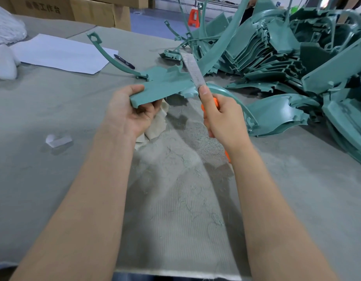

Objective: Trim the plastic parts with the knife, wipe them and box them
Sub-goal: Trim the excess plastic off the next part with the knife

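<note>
**Over the grey worktable (53, 179), knife (193, 74) against green plastic**

Above the middle of the table, the left hand (131, 114) gripped a teal plastic part (165, 86) by its near end, thumb on top and fingers curled underneath, holding it off the surface. A long curved arm on the part swept up and away to the left and ended in a looped tab.

Over on the other side, the right hand (222, 116) was wrapped round the utility knife's orange handle, thumb pushed up near the base of the long steel blade. The blade pointed up and away, and its lower stretch lay against the right edge of the held part.

Beneath the left hand sat a crumpled beige cloth (157, 126), partly hidden by the wrist. Thin green shavings (185, 189) were scattered across the table between the two forearms.

To the right, a big heap of the same teal parts (287, 57) was stacked and tangled, and one curved piece lay just behind the right hand.

Far left, a white sheet of paper (62, 53) lay flat with a dark pen (124, 61) at its corner, and a small white scrap (57, 139) sat nearer. Cardboard boxes (94, 11) stood along the far edge of the table, and an orange stool (193, 17) showed on the floor beyond
</note>
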